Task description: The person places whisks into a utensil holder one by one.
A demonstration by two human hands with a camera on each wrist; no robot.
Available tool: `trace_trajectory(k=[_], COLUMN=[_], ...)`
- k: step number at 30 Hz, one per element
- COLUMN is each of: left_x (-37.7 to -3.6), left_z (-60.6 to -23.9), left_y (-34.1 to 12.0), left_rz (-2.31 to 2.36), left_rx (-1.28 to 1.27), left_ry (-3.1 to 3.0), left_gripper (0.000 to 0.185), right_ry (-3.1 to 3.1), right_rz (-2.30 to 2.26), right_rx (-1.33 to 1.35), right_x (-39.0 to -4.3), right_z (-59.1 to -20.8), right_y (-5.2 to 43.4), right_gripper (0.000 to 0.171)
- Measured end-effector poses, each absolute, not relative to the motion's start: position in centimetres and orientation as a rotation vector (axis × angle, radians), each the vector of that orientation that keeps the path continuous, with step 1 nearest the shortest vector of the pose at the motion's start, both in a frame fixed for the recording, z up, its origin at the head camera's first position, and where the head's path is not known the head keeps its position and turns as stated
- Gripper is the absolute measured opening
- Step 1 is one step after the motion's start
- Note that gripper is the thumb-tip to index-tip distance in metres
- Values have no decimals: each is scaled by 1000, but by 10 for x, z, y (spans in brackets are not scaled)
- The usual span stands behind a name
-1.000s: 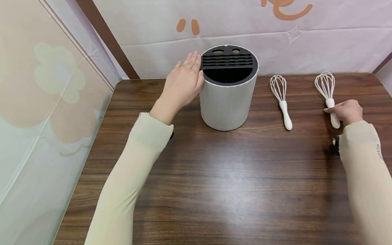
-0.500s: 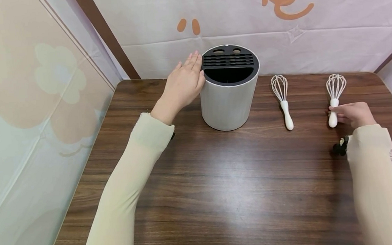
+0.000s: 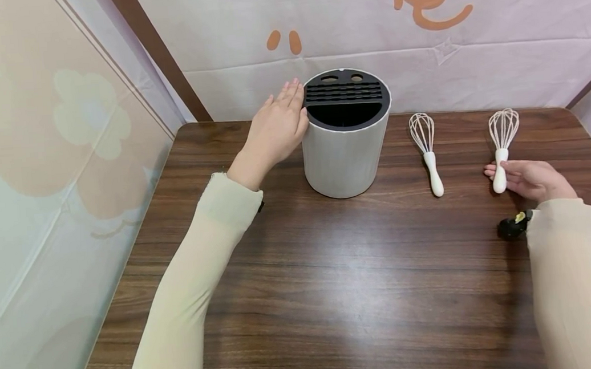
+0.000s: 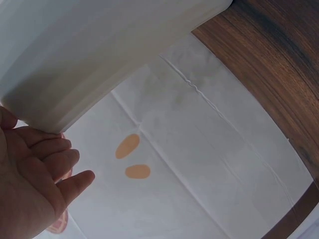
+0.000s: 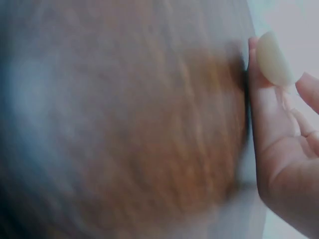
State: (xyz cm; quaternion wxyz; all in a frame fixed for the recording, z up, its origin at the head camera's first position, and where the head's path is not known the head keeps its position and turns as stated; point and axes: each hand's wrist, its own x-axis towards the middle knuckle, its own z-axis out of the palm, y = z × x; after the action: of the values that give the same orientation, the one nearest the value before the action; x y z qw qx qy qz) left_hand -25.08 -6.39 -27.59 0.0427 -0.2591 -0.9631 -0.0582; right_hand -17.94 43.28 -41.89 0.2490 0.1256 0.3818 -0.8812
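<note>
A round white knife holder (image 3: 342,161) with a black slotted top stands at the back of the table. My left hand (image 3: 277,124) rests against its upper left side, fingers straight; in the left wrist view the fingers (image 4: 57,149) lie by the holder's pale wall (image 4: 119,55). Farther right, my right hand (image 3: 537,180) holds a white whisk (image 3: 500,173) by the handle, its wire head pointing to the back. The handle's rounded end (image 5: 273,59) shows between thumb and fingers in the right wrist view. A second white whisk (image 3: 432,170) lies between the holder and that hand.
The dark wooden table (image 3: 354,294) reaches to a printed cloth wall (image 3: 227,92) close behind the holder. Another cloth (image 3: 66,223) hangs along the left side. The holder's top has a wide front opening, narrow slots and two small holes.
My right hand has moved slightly right with the whisk and turned its palm upward, and the whisk's tilt has changed. My left hand and the knife holder stay in place.
</note>
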Motion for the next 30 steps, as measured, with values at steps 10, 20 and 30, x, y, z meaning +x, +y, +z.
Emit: trace_trajectory(k=[10, 20, 30], left_x=[-250, -250, -249], left_z=[-276, -275, -276], left_y=[-64, -63, -64], left_rz=[-166, -180, -189], left_rx=[-783, -789, -792], left_ry=[-2957, -2958, -2955], left_gripper=[54, 55, 55], right_ry=[845, 938, 1014], right_rz=[-2500, -2545, -2576], right_rx=[113, 57, 82], right_x=[-180, -178, -176], right_z=[-425, -417, -409], right_y=[429, 418, 411], right_gripper=[41, 38, 36])
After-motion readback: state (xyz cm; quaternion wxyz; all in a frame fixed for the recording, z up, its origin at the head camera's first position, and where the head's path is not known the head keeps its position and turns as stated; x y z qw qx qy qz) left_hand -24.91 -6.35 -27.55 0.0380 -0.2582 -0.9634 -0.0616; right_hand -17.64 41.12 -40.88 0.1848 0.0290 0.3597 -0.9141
